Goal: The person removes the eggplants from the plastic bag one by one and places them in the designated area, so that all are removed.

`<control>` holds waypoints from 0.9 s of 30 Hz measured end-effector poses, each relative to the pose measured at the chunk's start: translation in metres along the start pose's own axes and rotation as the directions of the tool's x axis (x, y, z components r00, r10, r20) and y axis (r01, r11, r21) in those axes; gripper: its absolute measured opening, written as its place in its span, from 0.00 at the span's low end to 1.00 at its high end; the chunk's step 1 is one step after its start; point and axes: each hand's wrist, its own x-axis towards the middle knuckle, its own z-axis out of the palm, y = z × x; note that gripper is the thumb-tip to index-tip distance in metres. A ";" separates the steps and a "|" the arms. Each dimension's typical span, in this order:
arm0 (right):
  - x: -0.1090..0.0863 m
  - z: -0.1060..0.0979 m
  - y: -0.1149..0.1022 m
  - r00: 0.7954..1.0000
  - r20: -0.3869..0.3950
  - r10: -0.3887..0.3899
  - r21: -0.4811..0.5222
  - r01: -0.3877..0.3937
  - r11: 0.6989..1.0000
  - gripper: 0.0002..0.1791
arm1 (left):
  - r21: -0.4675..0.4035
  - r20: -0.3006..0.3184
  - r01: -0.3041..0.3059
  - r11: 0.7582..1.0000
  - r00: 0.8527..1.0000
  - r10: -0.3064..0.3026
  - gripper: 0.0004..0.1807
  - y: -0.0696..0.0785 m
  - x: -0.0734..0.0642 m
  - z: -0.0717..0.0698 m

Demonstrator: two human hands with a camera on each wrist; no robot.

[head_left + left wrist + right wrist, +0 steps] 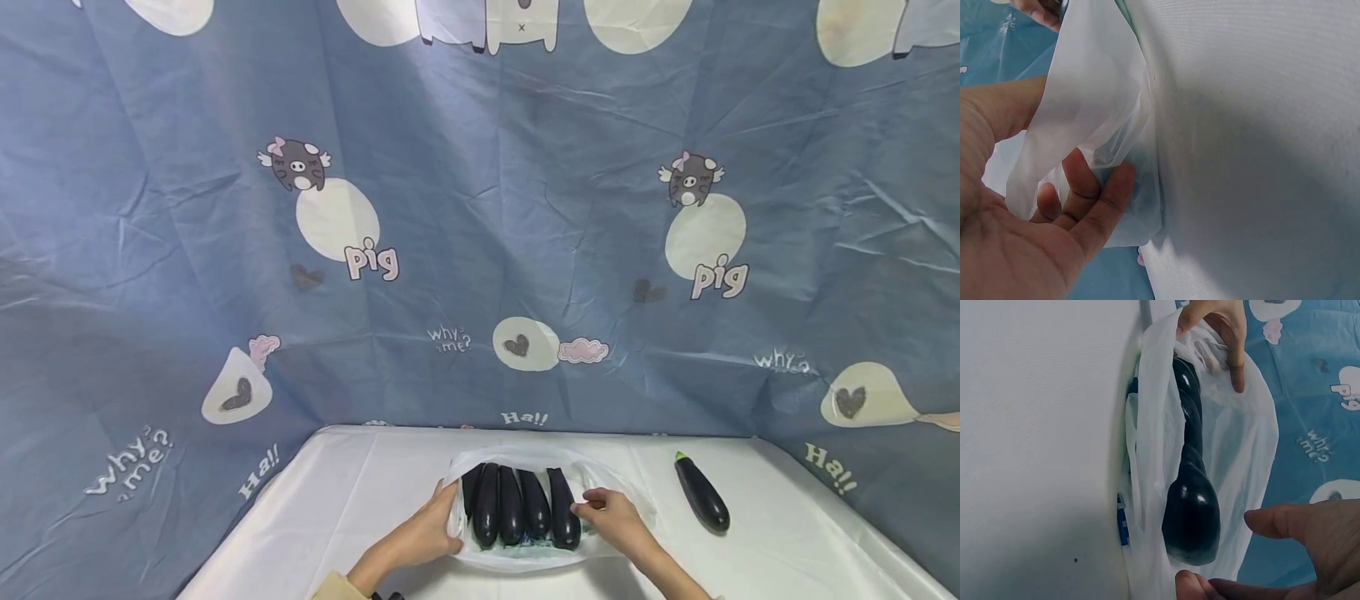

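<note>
A white plastic bag (525, 454) lies spread on the table with its mouth facing up, and several dark eggplants (511, 508) lie side by side in it. My left hand (431, 529) holds the bag's left side; in the left wrist view the hand (1054, 219) has the thin film between thumb and fingers. At the bag's right side, my right hand (611, 517) is beside the rightmost eggplant (562, 512). The right wrist view shows this hand (1297, 550) with thumb and fingers apart around the near end of an eggplant (1192, 519), gripping nothing.
One more eggplant (703, 496) with a green tip lies on the white tabletop (780, 533), to the right of the bag. A blue patterned cloth (525, 250) hangs behind the table and along its sides.
</note>
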 end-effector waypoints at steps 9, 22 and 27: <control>0.000 0.009 0.001 0.999 -0.008 -0.035 -0.001 0.035 0.999 0.23 | -0.017 0.001 0.012 1.000 1.000 -0.012 0.56 0.001 0.001 0.000; -0.001 0.017 0.001 0.999 0.033 0.001 -0.028 0.000 1.000 0.25 | -0.012 0.007 0.013 1.000 1.000 -0.013 0.56 0.000 0.002 0.001; -0.001 0.019 0.002 0.998 0.046 0.034 -0.042 -0.032 0.999 0.28 | -0.020 0.008 0.012 1.000 1.000 -0.012 0.56 0.001 0.002 0.001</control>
